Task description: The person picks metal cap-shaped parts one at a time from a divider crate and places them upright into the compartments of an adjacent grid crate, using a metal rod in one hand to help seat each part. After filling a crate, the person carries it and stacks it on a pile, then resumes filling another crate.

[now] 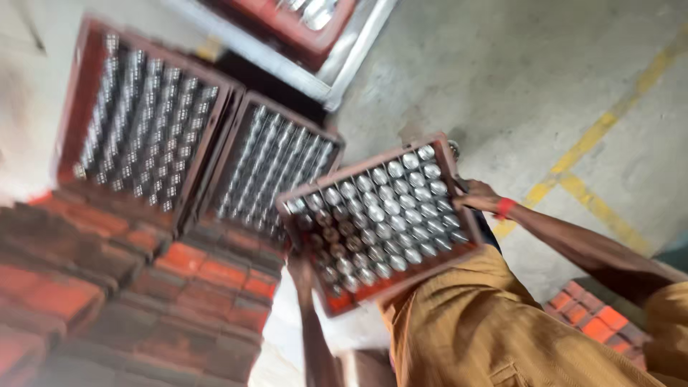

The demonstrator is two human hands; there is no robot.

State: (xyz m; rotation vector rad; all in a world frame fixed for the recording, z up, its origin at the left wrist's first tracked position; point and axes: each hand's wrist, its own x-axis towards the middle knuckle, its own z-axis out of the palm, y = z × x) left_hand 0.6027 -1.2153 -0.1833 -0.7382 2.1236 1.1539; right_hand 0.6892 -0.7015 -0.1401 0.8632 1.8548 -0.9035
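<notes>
I hold a dark red plastic crate [358, 170] in front of my chest, tilted and filled with several silver-capped bottles [387, 215]. My left hand [299, 269] grips its lower left corner from beneath. On the crate's right edge sits my right hand [479, 195], with a red band on the wrist. My mustard shirt [473, 322] fills the bottom of the view. The picture is blurred by motion.
Left of the held crate, two more bottle-filled crates [143, 115] [272, 168] top stacks of red crates [201, 279]. Another crate [301, 21] rests on a metal frame [358, 54] at the top. Yellow lines [595, 136] cross the concrete floor. A red crate [595, 315] lies lower right.
</notes>
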